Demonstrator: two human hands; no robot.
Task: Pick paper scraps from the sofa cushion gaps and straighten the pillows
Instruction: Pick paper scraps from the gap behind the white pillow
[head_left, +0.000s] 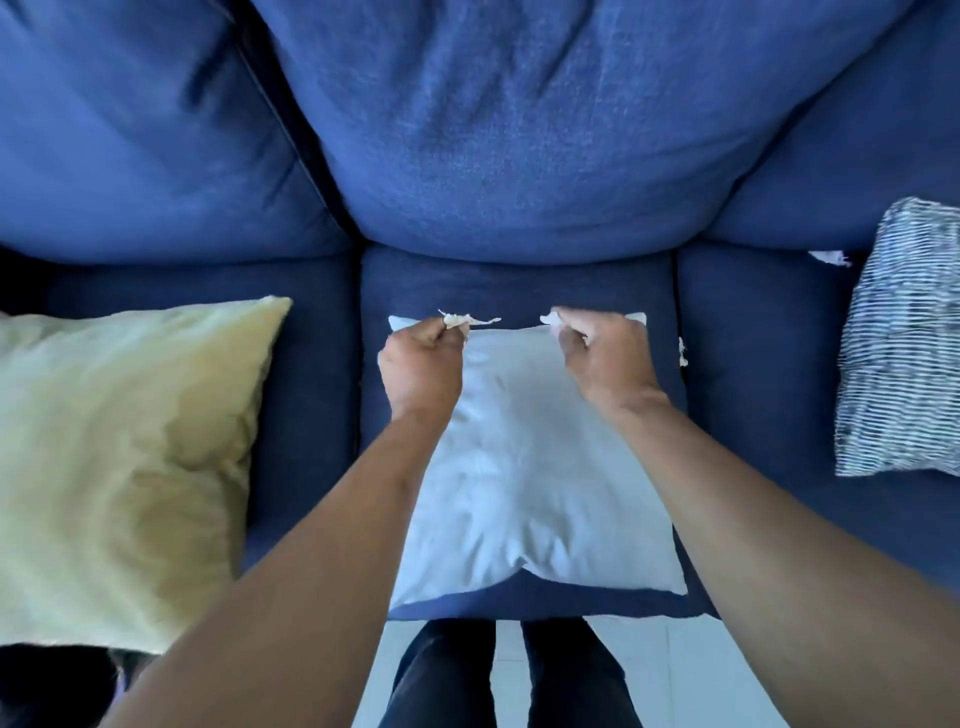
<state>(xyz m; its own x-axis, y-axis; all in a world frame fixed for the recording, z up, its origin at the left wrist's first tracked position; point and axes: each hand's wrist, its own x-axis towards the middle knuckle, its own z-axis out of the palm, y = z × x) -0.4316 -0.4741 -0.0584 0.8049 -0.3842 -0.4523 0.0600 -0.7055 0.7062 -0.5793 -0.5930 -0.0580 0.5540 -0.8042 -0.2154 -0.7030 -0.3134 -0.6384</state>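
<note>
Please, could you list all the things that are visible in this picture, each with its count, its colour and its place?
sofa: one, dark blue, fills the view.
yellow pillow: one, pale yellow-green, on the left seat cushion.
white pillow: one, white, flat on the middle seat cushion.
striped pillow: one, dark with white stripes, on the right seat cushion.
loose paper scraps: two, white; one in the gap right of the middle cushion, one beside the striped pillow.
floor: pale, at the bottom.
legs: two, dark trousers, bottom centre.
left hand: pinches a white held scrap.
right hand: pinches another.
</note>
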